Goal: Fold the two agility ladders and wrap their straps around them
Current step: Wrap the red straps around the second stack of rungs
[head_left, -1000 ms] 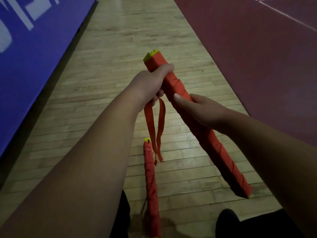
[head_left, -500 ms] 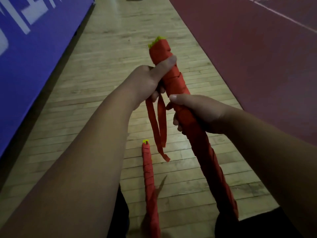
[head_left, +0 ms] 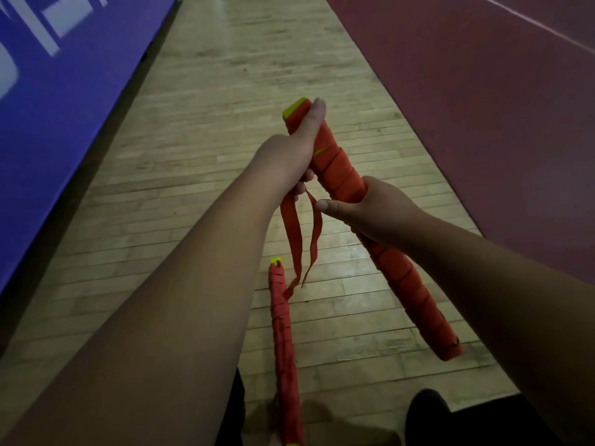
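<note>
I hold a folded agility ladder (head_left: 401,272), a long bundle of yellow rungs wound in red strap, slanting from upper left to lower right above the floor. My left hand (head_left: 289,156) grips its upper end, thumb lying along the bundle toward the yellow tip. My right hand (head_left: 370,207) grips the bundle's middle from the right. Two loose red strap ends (head_left: 297,239) hang down below my left hand. A second wrapped ladder (head_left: 282,333) lies on the wooden floor beneath, pointing away from me.
The wooden floor strip (head_left: 206,156) runs ahead between a blue padded mat (head_left: 58,101) on the left and a dark red court surface (head_left: 483,107) on the right. My dark shoe (head_left: 425,410) shows at the bottom right.
The held bundle has swung back into a slant with its lower end out to the right. My left thumb has slid up toward the yellow tip. The strap ends still dangle.
</note>
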`<state>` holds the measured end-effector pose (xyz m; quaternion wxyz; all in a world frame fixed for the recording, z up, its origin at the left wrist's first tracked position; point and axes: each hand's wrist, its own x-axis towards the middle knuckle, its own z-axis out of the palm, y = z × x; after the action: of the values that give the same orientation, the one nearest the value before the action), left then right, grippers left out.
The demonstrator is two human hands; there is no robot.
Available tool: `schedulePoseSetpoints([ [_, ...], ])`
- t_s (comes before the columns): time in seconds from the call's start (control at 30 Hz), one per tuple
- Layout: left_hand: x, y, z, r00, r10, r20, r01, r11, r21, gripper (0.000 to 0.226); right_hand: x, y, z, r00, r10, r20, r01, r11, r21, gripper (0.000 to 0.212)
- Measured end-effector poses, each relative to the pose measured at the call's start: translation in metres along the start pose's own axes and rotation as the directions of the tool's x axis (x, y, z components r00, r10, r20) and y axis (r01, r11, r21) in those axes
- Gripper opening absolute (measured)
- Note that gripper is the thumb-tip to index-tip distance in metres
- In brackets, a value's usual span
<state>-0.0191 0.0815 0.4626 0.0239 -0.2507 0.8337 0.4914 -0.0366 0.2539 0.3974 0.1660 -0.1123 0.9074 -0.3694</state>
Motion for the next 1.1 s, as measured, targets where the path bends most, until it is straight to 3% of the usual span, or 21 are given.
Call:
schedulePoseSetpoints([
  [0.27,-0.001,-0.004,-0.005,0.995,-0.086,-0.046,0.087,0.995,0.040,0.066,-0.012,-0.013,0.017,1.000,-0.003,0.011,0.004,0.996,-0.094,0.056],
  [0.37,-0.001,-0.005,-0.009,0.998,-0.021,-0.051,0.021,1.000,0.014,0.063,-0.012,-0.018,0.008,1.000,-0.022,0.017,0.023,0.997,-0.069,0.050],
  [0.43,-0.001,-0.003,-0.011,0.998,0.058,-0.040,-0.058,0.998,-0.014,0.066,-0.011,-0.019,-0.004,0.997,-0.051,0.065,0.048,0.998,0.048,0.044],
  [0.53,-0.001,0.001,-0.015,0.987,0.157,-0.020,-0.158,0.984,-0.076,0.070,-0.016,-0.020,-0.023,0.972,-0.115,0.204,0.036,0.934,0.357,0.042],
  [0.67,-0.003,0.004,-0.018,0.950,0.304,0.069,-0.292,0.945,-0.147,0.071,-0.021,-0.021,-0.034,0.907,-0.180,0.380,-0.029,0.874,0.485,0.050],
  [0.77,-0.004,0.005,-0.019,0.935,0.329,0.134,-0.300,0.934,-0.195,0.069,-0.025,-0.021,-0.037,0.853,-0.196,0.484,-0.109,0.840,0.531,0.050],
  [0.93,-0.003,0.006,-0.022,0.953,0.284,0.106,-0.277,0.958,-0.071,0.080,-0.023,-0.022,-0.029,0.890,-0.178,0.420,-0.063,0.864,0.500,0.044],
  [1.1,0.000,0.000,-0.014,0.987,0.155,0.035,-0.158,0.984,0.079,0.088,-0.017,-0.019,-0.016,0.975,-0.073,0.209,0.028,0.977,0.211,0.047],
])
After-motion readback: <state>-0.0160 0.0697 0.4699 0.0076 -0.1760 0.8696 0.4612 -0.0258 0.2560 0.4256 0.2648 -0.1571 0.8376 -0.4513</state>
